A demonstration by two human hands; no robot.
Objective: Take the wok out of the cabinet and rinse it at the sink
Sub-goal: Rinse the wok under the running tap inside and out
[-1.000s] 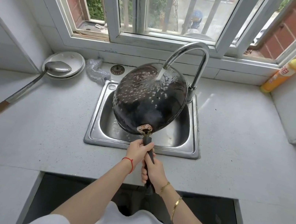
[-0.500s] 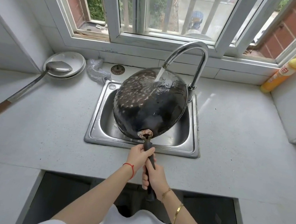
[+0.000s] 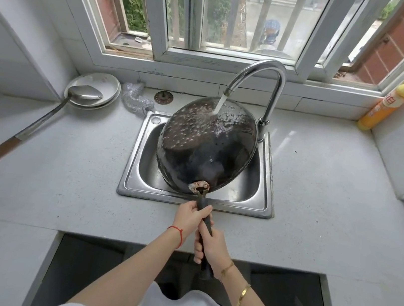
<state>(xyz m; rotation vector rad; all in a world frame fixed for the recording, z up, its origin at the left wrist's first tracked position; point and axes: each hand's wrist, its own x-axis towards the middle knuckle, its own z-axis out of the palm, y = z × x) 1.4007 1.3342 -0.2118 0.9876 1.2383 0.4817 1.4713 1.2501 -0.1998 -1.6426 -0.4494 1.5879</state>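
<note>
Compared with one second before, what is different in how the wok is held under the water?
The wok has turned a little; the stream now lands right of its top edge, and the wet sheen has spread rightward. Both hands, left hand and right hand, still grip the handle. The faucet keeps running.

The black wok is tilted bottom-up over the steel sink, water from the faucet striking its upper side. Left hand and right hand both clasp its handle. A ladle lies on the worktop, its bowl in stacked plates.
</note>
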